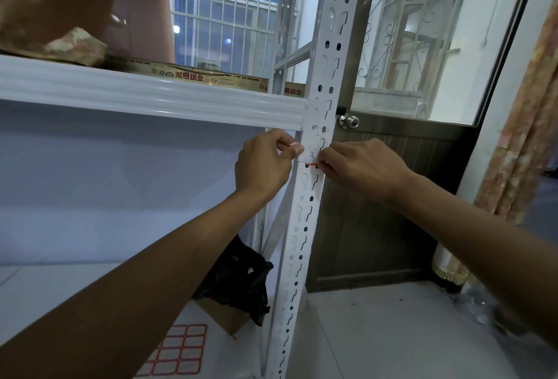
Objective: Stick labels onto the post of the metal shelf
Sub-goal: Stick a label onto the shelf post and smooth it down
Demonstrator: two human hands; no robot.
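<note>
Label (312, 157), white with a thin red border visible along its lower edge, lies across the front face of the post (302, 227), a little below the joint with the shelf beam (151, 98). Two of the post's dark holes sit at the red line. The label's surface looks slightly creased. The post face between it and the beam is a rougher white and may carry other labels; I cannot tell.

Left hand (262, 164): fingers curled, thumb and forefinger pinching the label's left edge at the post's left corner. Right hand (362, 164): fingers curled in, tips bearing on the label's right edge where it meets the post's right side.

Step in hand, as I judge it: seating the label. To do it well I would keep the red edge square to the post, press from the middle outward so no air stays trapped, and rub firmly on the solid metal between the slots, since paper spanning a hole has nothing to bond to. Both ends should be folded tight round the corners, or they may lift.

Label sheet (178, 351), red-bordered blanks in rows, lies on the lower shelf, well below. Beside it are a black bag (241, 282) and a cardboard box (223, 315). Behind the post is a door with a round knob (349, 121).
</note>
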